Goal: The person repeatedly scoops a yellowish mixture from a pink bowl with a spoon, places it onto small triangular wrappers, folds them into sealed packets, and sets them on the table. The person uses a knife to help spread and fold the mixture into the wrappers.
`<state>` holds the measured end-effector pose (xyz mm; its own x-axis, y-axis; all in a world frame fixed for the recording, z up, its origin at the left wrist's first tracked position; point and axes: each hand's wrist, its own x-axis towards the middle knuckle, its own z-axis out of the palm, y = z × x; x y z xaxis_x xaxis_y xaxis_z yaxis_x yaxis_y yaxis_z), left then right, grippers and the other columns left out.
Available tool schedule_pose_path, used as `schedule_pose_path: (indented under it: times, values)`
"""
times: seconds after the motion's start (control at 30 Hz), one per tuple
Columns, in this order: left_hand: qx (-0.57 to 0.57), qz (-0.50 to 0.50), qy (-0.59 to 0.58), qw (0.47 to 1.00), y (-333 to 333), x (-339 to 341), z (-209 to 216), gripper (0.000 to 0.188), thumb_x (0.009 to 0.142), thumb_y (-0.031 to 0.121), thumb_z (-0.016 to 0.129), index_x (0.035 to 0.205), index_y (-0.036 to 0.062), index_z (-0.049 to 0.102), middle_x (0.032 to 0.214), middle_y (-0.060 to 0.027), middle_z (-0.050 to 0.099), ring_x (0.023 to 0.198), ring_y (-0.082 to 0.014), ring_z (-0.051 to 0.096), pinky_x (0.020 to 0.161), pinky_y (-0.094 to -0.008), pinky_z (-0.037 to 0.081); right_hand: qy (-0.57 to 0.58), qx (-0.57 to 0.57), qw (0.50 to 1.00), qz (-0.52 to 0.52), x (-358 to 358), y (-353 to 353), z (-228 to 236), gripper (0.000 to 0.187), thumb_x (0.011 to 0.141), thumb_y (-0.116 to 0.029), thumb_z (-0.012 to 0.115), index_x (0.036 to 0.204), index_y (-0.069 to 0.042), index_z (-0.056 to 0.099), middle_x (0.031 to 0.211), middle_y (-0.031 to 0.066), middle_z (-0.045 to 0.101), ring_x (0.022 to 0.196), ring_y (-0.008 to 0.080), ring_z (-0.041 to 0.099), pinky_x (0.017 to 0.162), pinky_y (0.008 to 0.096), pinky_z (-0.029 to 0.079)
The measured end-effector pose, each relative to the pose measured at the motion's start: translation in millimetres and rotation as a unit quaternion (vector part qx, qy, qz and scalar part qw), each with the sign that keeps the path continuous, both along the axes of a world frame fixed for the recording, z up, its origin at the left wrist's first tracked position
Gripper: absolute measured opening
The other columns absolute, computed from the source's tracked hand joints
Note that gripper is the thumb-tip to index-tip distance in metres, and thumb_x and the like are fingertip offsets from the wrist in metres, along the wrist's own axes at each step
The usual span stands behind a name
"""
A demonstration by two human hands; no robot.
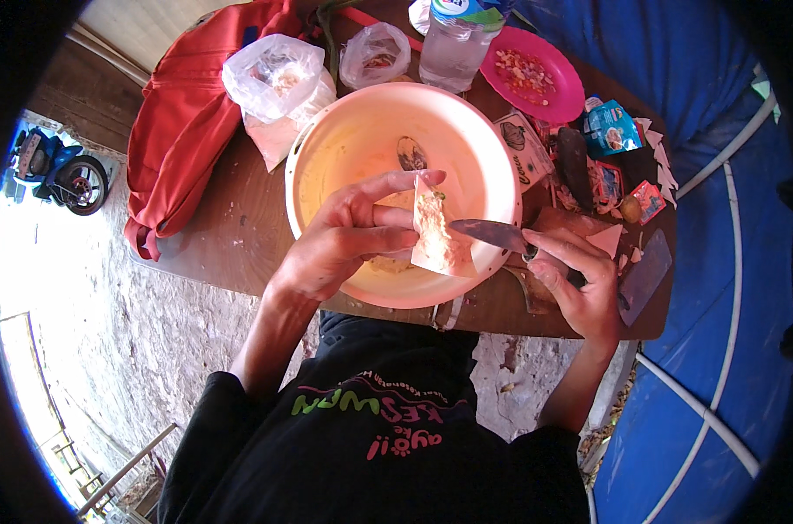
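Your left hand (pixel 339 231) pinches a pale wrapper (pixel 427 253) bearing lumpy, cream-coloured filling (pixel 434 225), possibly batter, over a basin (pixel 326 148); your right hand (pixel 584 284) closes around a knife (pixel 492 233). The brown worktop (pixel 208 240) adjoins blue sheeting (pixel 693 288).

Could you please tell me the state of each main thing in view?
Left hand: pinching a pale sheet
Pale sheet: tilted, lumpy mixture on its face
Right hand: closed on a knife
Knife: blade pointing left, toward the sheet
Basin: open, yellowish smears inside
Spoon: in the basin
Pink plate: holding chopped bits
Bottle: upright, top out of view
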<state>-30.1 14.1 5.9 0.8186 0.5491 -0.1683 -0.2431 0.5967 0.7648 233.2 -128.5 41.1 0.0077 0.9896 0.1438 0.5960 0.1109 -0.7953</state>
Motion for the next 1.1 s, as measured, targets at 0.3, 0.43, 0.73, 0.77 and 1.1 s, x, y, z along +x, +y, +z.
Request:
schedule_pose_path:
  times: [0.3,0.43,0.73,0.77,1.1]
  values:
    - [0.009,0.027,0.030,0.999,3,-3,-7,0.066,0.089,-0.006,0.060,0.151,-0.0016,0.037,0.104,-0.0107,0.075,0.096,-0.0150,0.072,0.088,-0.0272,0.055,0.419,-0.188,0.887,0.053,16,-14,-23,0.041,0.106,-0.020,0.050,0.139,0.004,0.053,0.094,0.0166,0.070,0.063,0.0130,0.060,0.057,0.0249,0.049]
    - [0.005,0.041,0.064,0.997,1,1,-11,0.066,0.089,-0.006,0.059,0.151,-0.0001,0.038,0.109,-0.0117,0.074,0.098,-0.0166,0.072,0.089,-0.0291,0.056,0.426,-0.237,0.872,0.050,13,-16,-27,0.042,0.107,-0.021,0.047,0.139,0.005,0.052,0.092,0.0188,0.070,0.061,0.0125,0.059,0.056,0.0259,0.050]
    - [0.016,0.015,0.051,0.998,-2,9,-6,0.065,0.089,-0.006,0.059,0.151,0.0006,0.039,0.107,-0.0100,0.073,0.098,-0.0139,0.070,0.092,-0.0276,0.053,0.258,-0.112,0.957,-0.066,-23,-10,-19,0.036,0.101,-0.014,0.060,0.131,0.006,0.060,0.099,0.0086,0.070,0.079,0.0091,0.061,0.076,0.0247,0.051]
    - [0.021,0.004,0.047,0.999,-3,9,-4,0.064,0.090,-0.005,0.059,0.151,0.0010,0.040,0.104,-0.0076,0.073,0.096,-0.0106,0.068,0.091,-0.0257,0.051,0.243,-0.108,0.962,-0.062,-24,-8,-20,0.036,0.101,-0.013,0.060,0.131,0.007,0.060,0.100,0.0090,0.069,0.080,0.0096,0.060,0.077,0.0248,0.050]
    - [-0.054,0.063,-0.025,0.996,-1,5,-5,0.062,0.092,-0.002,0.057,0.150,-0.0038,0.035,0.115,-0.0141,0.069,0.104,-0.0186,0.070,0.099,-0.0351,0.054,0.221,-0.017,0.966,-0.134,-38,-8,-24,0.028,0.094,-0.007,0.069,0.118,0.007,0.065,0.102,0.0104,0.069,0.093,0.0129,0.065,0.084,0.0284,0.052]
